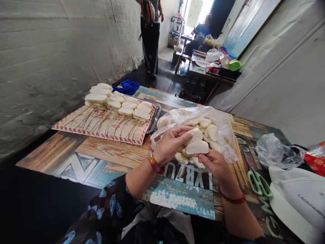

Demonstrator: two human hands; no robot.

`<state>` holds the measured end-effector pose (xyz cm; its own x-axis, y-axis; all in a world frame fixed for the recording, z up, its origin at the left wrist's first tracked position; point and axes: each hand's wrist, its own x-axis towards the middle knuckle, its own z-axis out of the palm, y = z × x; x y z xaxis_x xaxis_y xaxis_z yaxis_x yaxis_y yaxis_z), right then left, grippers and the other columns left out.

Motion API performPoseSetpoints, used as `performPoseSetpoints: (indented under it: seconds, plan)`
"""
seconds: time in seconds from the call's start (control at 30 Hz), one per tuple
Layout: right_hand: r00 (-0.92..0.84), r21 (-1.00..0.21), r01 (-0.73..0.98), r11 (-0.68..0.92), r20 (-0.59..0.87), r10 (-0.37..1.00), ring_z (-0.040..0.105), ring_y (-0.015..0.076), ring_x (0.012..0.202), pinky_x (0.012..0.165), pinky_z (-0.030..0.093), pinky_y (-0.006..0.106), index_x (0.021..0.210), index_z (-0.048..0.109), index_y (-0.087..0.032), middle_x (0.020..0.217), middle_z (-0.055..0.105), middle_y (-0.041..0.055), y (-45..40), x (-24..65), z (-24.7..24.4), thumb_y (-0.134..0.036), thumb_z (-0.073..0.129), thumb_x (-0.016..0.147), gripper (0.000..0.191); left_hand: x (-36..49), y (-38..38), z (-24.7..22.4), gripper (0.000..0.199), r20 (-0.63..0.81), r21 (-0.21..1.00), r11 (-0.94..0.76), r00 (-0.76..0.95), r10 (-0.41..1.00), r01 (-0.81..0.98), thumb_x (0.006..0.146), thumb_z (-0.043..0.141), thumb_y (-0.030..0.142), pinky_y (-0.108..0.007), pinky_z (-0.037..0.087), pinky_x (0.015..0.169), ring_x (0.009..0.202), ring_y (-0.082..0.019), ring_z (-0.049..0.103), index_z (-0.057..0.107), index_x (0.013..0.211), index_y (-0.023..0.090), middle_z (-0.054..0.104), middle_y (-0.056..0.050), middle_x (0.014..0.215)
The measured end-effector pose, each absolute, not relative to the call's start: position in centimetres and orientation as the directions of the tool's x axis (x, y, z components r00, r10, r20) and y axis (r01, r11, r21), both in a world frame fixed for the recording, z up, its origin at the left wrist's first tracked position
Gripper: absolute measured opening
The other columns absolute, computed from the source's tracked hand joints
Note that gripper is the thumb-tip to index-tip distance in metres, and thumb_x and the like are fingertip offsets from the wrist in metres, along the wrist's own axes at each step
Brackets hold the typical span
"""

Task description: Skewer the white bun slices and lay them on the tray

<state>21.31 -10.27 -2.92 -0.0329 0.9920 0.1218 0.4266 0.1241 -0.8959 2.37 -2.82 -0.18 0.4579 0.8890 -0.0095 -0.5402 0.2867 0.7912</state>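
My left hand (175,140) is closed on pale steamed bun slices (196,148), thumb and fingers gripping their left side. My right hand (213,164) pinches a thin skewer (209,174) at the lower right edge of the slices; its tip is hidden. Just beyond the hands, a clear plastic bag (223,130) lies open with many loose slices (212,132) in it. To the left, skewered slices (127,110) rest in rows on a printed paper sheet (101,127), their sticks pointing toward me. A metal tray (155,118) shows beneath the paper.
Loose bamboo skewers (240,166) lie right of the bag, beside green-handled scissors (256,179). A white cap (297,196) and crumpled plastic (274,149) sit at the right. A blue cloth (128,87) lies at the far edge. One person (151,40) stands beyond; another sits farther back.
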Motion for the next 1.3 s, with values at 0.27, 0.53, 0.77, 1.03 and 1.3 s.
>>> performPoseSetpoints:
  seconds: [0.27, 0.53, 0.77, 1.03, 1.3]
  plan:
    - [-0.017, -0.869, 0.468, 0.163, 0.175, 0.984, 0.058, 0.0161, 0.063, 0.061, 0.045, 0.027, 0.078, 0.076, -0.02, 0.068, 0.066, 0.0016, -10.8, 21.7, -2.3, -0.028, 0.062, 0.089, 0.02, 2.1, -3.4, 0.1, 0.037, 0.026, 0.806, 0.271, 0.489, 0.872, -0.526, 0.068, 0.088, 0.036, -0.025, 0.051, 0.075, 0.079, -0.015, 0.066, 0.079, 0.098, 0.016, 0.076, -0.007, 0.094]
    - [0.001, -0.893, 0.426, 0.148, 0.164, 0.986, 0.055, 0.0162, 0.063, 0.059, 0.044, 0.027, 0.079, 0.075, -0.019, 0.071, 0.064, 0.0017, -11.0, 21.8, -3.2, -0.034, 0.064, 0.09, 0.021, 2.2, -3.6, 0.0, 0.04, 0.045, 0.821, 0.242, 0.481, 0.875, -0.517, 0.069, 0.087, 0.041, -0.025, 0.049, 0.072, 0.078, -0.015, 0.065, 0.079, 0.1, 0.016, 0.076, -0.007, 0.093]
    - [0.005, -0.898, 0.409, 0.165, 0.183, 0.983, 0.055, 0.0164, 0.064, 0.06, 0.043, 0.028, 0.078, 0.074, -0.02, 0.07, 0.065, 0.0017, -11.1, 21.6, -3.3, -0.031, 0.065, 0.089, 0.019, 2.2, -3.7, 0.0, 0.04, 0.038, 0.822, 0.259, 0.504, 0.863, -0.507, 0.069, 0.087, 0.041, -0.023, 0.048, 0.068, 0.073, -0.013, 0.065, 0.079, 0.099, 0.016, 0.076, -0.007, 0.09]
    - [0.006, -0.905, 0.399, 0.148, 0.164, 0.986, 0.054, 0.0162, 0.06, 0.056, 0.042, 0.028, 0.07, 0.072, -0.019, 0.066, 0.065, 0.0025, -11.1, 21.1, -2.7, -0.034, 0.068, 0.087, 0.023, 2.3, -3.7, 0.0, 0.04, 0.023, 0.805, 0.293, 0.52, 0.854, -0.516, 0.068, 0.087, 0.04, -0.024, 0.049, 0.068, 0.073, -0.014, 0.066, 0.079, 0.098, 0.015, 0.077, -0.008, 0.091]
    - [0.051, -0.921, 0.388, 0.032, 0.056, 0.997, 0.042, 0.011, 0.046, 0.045, 0.033, 0.025, 0.058, 0.066, -0.017, 0.053, 0.057, -0.0002, -10.8, 20.9, -2.4, -0.041, 0.074, 0.079, 0.032, 2.4, -3.7, 0.0, 0.041, -0.01, 0.808, 0.324, 0.539, 0.842, -0.492, 0.067, 0.089, 0.039, -0.022, 0.048, 0.066, 0.071, -0.012, 0.064, 0.078, 0.096, 0.012, 0.075, -0.008, 0.087]
